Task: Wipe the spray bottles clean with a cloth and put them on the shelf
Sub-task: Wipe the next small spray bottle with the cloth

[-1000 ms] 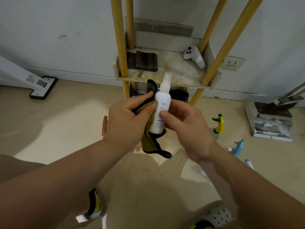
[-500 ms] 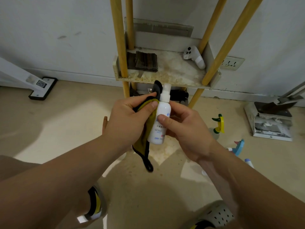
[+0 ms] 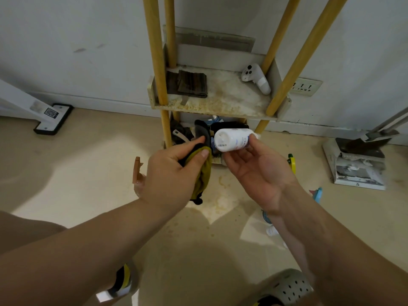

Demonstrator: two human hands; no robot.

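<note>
My right hand (image 3: 258, 171) holds a small white spray bottle (image 3: 231, 140) on its side between thumb and fingertips, its flat bottom turned towards me. My left hand (image 3: 170, 175) grips a yellow-and-black cloth (image 3: 202, 171), bunched just left of the bottle's bottom. Behind both hands stands the shelf (image 3: 220, 107) with yellow poles and a stained white board. More spray bottles lie on the floor to the right: a yellow-and-green one (image 3: 291, 162), a blue one (image 3: 318, 194) and a white one (image 3: 272, 231), partly hidden by my right arm.
On the shelf board lie a dark folded cloth (image 3: 189, 83) and a white controller (image 3: 257, 78). Dark items fill the lower shelf. A dustpan on papers (image 3: 357, 164) sits at the right, a white stand base (image 3: 53, 118) at the left, a wall socket (image 3: 305, 87) behind.
The bottle went from upright to lying on its side with its bottom facing me. The cloth slid off the bottle's side and now sits beside its bottom.
</note>
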